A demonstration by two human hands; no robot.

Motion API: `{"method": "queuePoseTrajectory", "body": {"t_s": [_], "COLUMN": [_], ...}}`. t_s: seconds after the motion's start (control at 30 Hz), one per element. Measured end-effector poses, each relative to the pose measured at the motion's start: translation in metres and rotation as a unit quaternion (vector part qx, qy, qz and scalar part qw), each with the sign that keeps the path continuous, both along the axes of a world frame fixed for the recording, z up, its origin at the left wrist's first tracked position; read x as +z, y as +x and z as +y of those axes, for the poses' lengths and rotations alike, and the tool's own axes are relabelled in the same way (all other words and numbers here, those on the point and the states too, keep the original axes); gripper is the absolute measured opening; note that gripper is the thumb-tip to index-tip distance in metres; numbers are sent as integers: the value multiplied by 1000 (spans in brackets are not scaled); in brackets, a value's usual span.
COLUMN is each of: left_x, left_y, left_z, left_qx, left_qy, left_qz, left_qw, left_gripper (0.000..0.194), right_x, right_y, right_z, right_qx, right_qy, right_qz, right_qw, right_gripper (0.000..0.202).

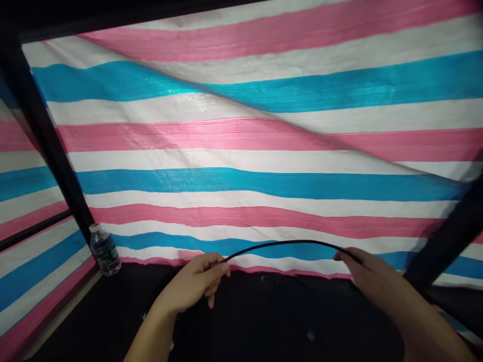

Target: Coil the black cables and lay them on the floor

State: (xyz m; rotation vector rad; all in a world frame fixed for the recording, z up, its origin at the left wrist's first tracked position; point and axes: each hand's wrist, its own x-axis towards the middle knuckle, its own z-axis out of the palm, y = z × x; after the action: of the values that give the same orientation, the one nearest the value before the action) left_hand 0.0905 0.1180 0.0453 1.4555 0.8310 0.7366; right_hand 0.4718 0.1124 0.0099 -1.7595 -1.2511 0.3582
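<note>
A thin black cable arches upward between my two hands, over a black surface. My left hand pinches its left end part between thumb and forefinger, with the other fingers curled below. At the right, my right hand is closed round the cable's other side, and the cable runs along its fingers; part of that grip is hidden. Below the arch, a thin dark strand and a small loop lie on the black surface, hard to make out.
A clear plastic bottle with a white cap stands at the left rear corner of the black surface. Striped pink, white and blue sheeting hangs behind. Dark frame posts rise at the left and right.
</note>
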Motion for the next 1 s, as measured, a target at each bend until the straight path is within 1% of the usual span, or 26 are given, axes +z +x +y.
{"method": "queuePoseTrajectory", "body": {"t_s": [0.03, 0.1, 0.17, 0.2, 0.27, 0.3, 0.37, 0.4, 0.43, 0.47, 0.53, 0.6, 0.67, 0.73, 0.8, 0.87, 0.9, 0.93, 1.0], "left_x": [-1, -3, -3, -3, -2, -1, 1, 3, 4, 4, 4, 1, -3, -5, -5, -1, 1, 3, 6], "left_y": [2, 7, 14, 18, 23, 25, 26, 26, 25, 24, 20, 16, 13, 12, 12, 11, 10, 9, 8], "left_z": [0, -1, -4, -7, -11, -13, -16, -17, -17, -16, -14, -11, -7, -4, -2, 0, 0, 0, 0], "left_qx": [13, 37, 43, 39, 26, 20, 14, 13, 12, 9, -7, -35, -47, -25, 27, 84, 109, 130, 160], "left_qy": [-17, -43, -55, -58, -65, -68, -76, -79, -81, -82, -83, -82, -80, -82, -86, -102, -118, -136, -170], "left_qz": [-27, -65, -81, -83, -83, -85, -94, -98, -101, -101, -90, -77, -81, -117, -179, -251, -291, -334, -431], "left_qw": [999, 996, 994, 994, 994, 994, 993, 992, 991, 992, 992, 993, 992, 989, 980, 959, 943, 924, 872], "left_gripper": [34, 38, 39, 39, 40, 40, 39, 39, 38, 37, 35, 32, 30, 30, 31, 34, 34, 34, 33], "right_x": [-5, -14, -17, -16, -6, 1, 19, 27, 34, 38, 42, 40, 38, 37, 37, 35, 34, 32, 27], "right_y": [0, -10, -30, -44, -73, -88, -114, -124, -130, -133, -130, -120, -110, -103, -103, -108, -112, -117, -128], "right_z": [4, 8, 5, 1, -9, -14, -25, -29, -32, -34, -35, -32, -30, -27, -25, -23, -21, -20, -18], "right_qx": [9, 41, 86, 107, 154, 197, 300, 336, 356, 365, 353, 324, 296, 269, 253, 261, 270, 281, 305], "right_qy": [-25, -73, -75, -62, -13, -4, -24, -38, -37, -36, -28, -17, 7, 35, 55, 57, 54, 51, 42], "right_qz": [-16, -43, -48, -42, -18, -8, 7, 15, 33, 62, 149, 252, 335, 383, 403, 405, 401, 397, 386], "right_qw": [1000, 996, 992, 992, 988, 980, 953, 941, 933, 928, 923, 912, 895, 883, 878, 875, 873, 872, 870], "right_gripper": [15, 17, 21, 27, 36, 36, 28, 25, 26, 31, 41, 45, 48, 47, 47, 45, 44, 44, 44]}}
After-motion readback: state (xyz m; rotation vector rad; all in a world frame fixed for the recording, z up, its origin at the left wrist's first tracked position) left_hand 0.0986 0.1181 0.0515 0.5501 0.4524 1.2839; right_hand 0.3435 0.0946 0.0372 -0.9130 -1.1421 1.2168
